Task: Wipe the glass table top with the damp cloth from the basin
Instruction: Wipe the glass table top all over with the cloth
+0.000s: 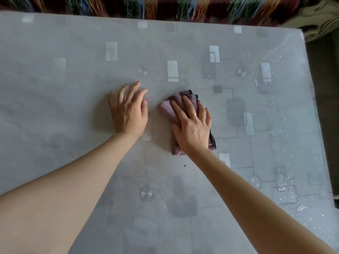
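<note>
We note a multicoloured fringed textile [165, 8] running along the far edge of the glass table top [73, 61], and a pale patterned upholstered piece [319, 21] at the far right corner. A small dark speck [185, 165] lies on the glass just near the right forearm. Nothing stands on the surface in the path of either hand.

The table top shows a grey patterned layer of pale rectangles and outlined squares beneath the glass. Toward the right edge we observe water droplets and streaks [271, 74]; the left half looks dull and free of droplets.

The cloth [166, 109] is mauve-pink terry with a darker edge, folded into a thick pad, lying near the centre of the table, slightly right of middle. We record the right hand [192, 125] laid flat on top of it, fingers spread and pressing down, a ring on one finger; the cloth shows beyond the fingertips and below the wrist. The left hand [128, 110] rests palm-down on bare glass just beside the cloth, apart from it, fingers extended and holding nothing.
</note>
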